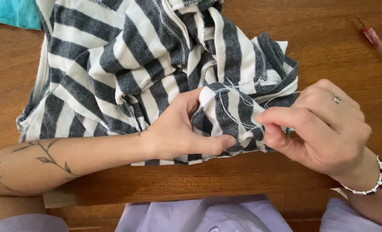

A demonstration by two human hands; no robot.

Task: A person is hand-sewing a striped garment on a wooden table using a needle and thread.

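A grey-and-white striped knit garment (126,73) lies bunched on a brown wooden table (337,56). My left hand (180,129) pinches a fold of its hem, thumb pressed on the fabric edge. My right hand (324,124), with a ring and a beaded bracelet, pinches a thin sewing needle (273,138) at the same fold. White thread (232,112) loops across the fabric between both hands.
A small red-and-clear tube (375,38) lies at the table's far right. Turquoise cloth (12,12) shows at the top left corner. Lilac fabric (199,215) covers my lap below the table's front edge.
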